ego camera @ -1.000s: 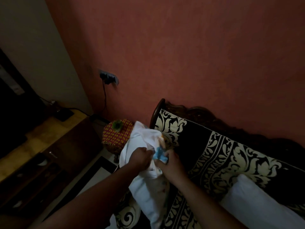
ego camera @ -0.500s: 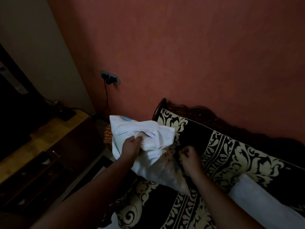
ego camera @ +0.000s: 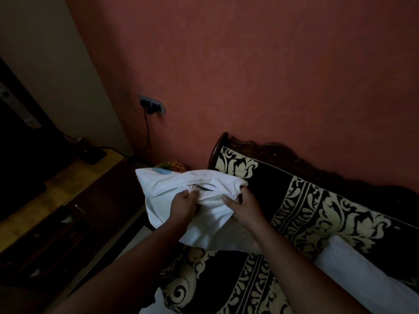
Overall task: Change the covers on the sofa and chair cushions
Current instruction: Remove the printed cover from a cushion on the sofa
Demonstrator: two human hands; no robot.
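White cloth fills the middle of the view: a white cushion cover, bunched and creased, held up in the air over the near end of the sofa. The left hand grips a fold of it near the slit-like opening, fingers curled into the fabric. The right hand clutches the cover just beside it, thumb and fingers closed round a gathered edge. A small blue patch shows at the cover's far left corner.

Below and behind the hands lies the sofa's black spread with cream leaf patterns. A plain white cushion rests on the seat at the lower right, well apart from the cover. Carved dark wood edges the sofa's back. To the left stands a dark wooden cabinet with a pale top. Farther off, a black cable hangs from a wall socket on the red wall.
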